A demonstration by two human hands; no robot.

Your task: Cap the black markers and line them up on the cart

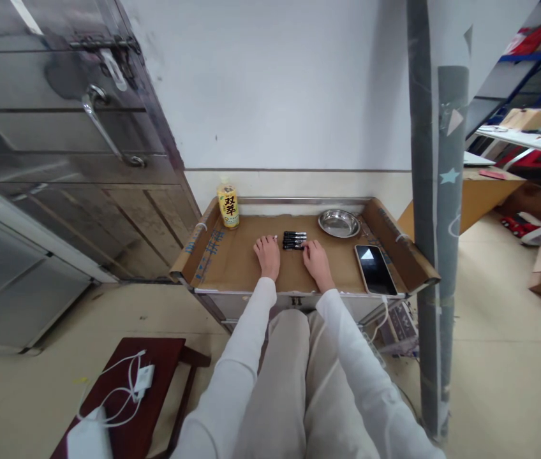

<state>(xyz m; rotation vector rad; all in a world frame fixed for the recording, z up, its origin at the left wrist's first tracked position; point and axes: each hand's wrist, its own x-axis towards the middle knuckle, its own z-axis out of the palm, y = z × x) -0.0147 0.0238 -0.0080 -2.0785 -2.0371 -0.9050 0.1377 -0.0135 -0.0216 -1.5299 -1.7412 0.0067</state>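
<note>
Several black pens lie side by side in a short stack of rows on the cardboard-lined tabletop. Just left of them, my left hand rests palm down on the cardboard with its fingers extended. A tiny whitish spot shows by its fingertips, too small to name. My right hand is at the right ends of the pens, thumb and fingertips closed at the end of the nearest one. The exact grip is partly hidden by the fingers.
A yellow drink bottle stands at the back left. A round metal dish sits at the back right, with a phone and its white cable nearer. Cardboard sides border the table. A wrapped grey pole rises at right.
</note>
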